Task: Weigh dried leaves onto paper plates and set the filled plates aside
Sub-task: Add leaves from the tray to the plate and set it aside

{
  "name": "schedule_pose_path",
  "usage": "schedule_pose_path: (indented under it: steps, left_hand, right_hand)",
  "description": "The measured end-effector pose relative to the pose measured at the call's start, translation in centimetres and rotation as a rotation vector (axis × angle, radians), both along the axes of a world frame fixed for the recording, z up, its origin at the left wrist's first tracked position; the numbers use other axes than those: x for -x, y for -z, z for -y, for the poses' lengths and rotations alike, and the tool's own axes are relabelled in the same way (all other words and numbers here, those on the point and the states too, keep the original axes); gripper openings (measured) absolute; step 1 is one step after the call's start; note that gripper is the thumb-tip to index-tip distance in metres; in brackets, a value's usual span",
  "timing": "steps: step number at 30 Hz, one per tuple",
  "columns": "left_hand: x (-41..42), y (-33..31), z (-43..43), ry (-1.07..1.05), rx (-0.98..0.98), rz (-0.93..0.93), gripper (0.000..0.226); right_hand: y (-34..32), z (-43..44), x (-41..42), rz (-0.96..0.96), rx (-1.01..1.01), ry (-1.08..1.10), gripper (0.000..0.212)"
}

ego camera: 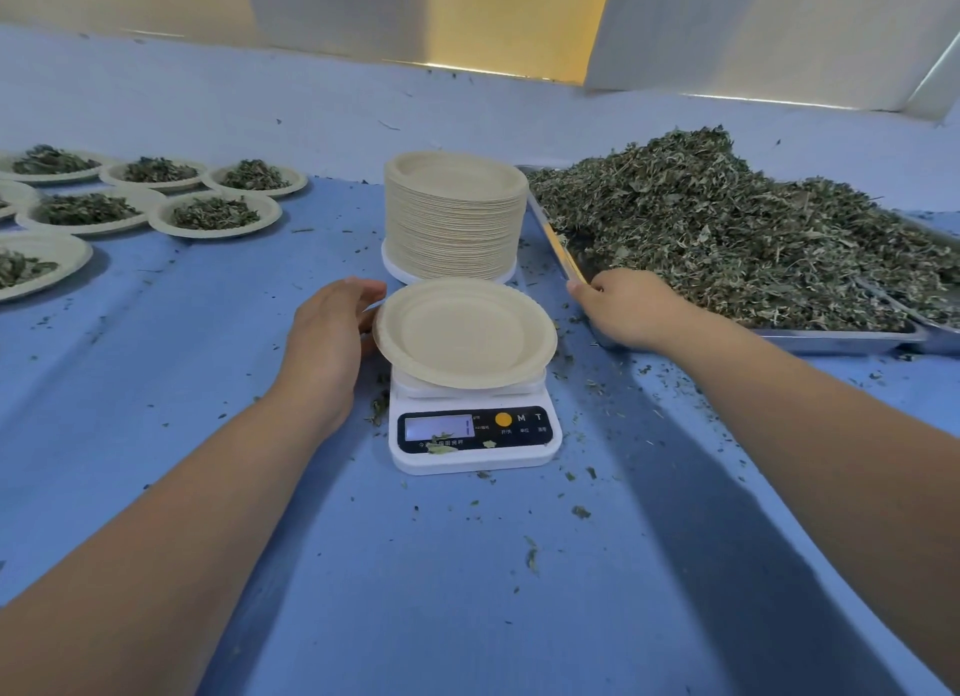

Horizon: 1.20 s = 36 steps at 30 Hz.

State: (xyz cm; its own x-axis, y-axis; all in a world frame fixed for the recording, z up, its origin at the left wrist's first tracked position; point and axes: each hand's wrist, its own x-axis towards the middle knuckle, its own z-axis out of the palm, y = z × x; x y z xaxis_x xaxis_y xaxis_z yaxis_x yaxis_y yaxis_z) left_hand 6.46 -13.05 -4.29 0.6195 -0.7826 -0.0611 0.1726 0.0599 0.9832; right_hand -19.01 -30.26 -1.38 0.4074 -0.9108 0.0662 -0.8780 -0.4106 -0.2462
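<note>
An empty paper plate [465, 331] lies on the white digital scale [474, 435] at the middle of the blue table. My left hand [327, 342] touches the plate's left rim with its fingers nearly straight. My right hand [631, 308] rests at the near left corner of the metal tray [841, 339], its fingers curled over the rim. The tray holds a big heap of dried leaves [727, 227]. A tall stack of empty paper plates [456, 217] stands just behind the scale.
Several filled plates [213, 214] of dried leaves sit at the far left of the table. Leaf crumbs are scattered over the blue cloth [467, 591]. A pale wall runs along the back.
</note>
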Motion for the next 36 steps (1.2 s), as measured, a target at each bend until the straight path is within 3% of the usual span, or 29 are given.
schedule_pose_path:
  steps: [4,7,11,15,18,25,32,36]
  left_hand:
    - [-0.3,0.1,0.1,-0.016,0.033,-0.067,0.029]
    - [-0.2,0.1,0.1,-0.014,0.029,-0.053,0.027]
    - [-0.2,0.2,0.2,-0.007,0.034,-0.025,0.028]
    - [-0.3,0.3,0.3,-0.002,0.032,-0.006,0.028]
    - [-0.4,0.4,0.4,0.016,0.021,0.001,0.029]
    - [-0.4,0.5,0.4,0.024,0.017,0.009,0.027]
    - [-0.7,1.0,0.5,0.054,0.039,0.042,0.027]
    - [-0.7,1.1,0.7,0.030,0.040,0.042,0.025]
  right_hand:
    - [-1.6,0.4,0.4,0.124,-0.006,0.066,0.052]
    - [-2.2,0.9,0.7,0.255,0.105,0.098,0.049]
    - [-1.2,1.0,0.6,0.166,0.055,0.105,0.051]
    - [-2.6,0.5,0.4,0.279,0.153,0.136,0.050]
    - [-4.4,-1.2,-1.3,0.377,0.233,0.074,0.050]
    - [-6.0,-8.2,-8.2,0.509,0.153,-0.265,0.047]
    - [-3.9,-10.4,-9.8,0.228,0.030,-0.439,0.030]
    - [-3.5,-10.8,-7.6,0.479,0.075,-0.377,0.027]
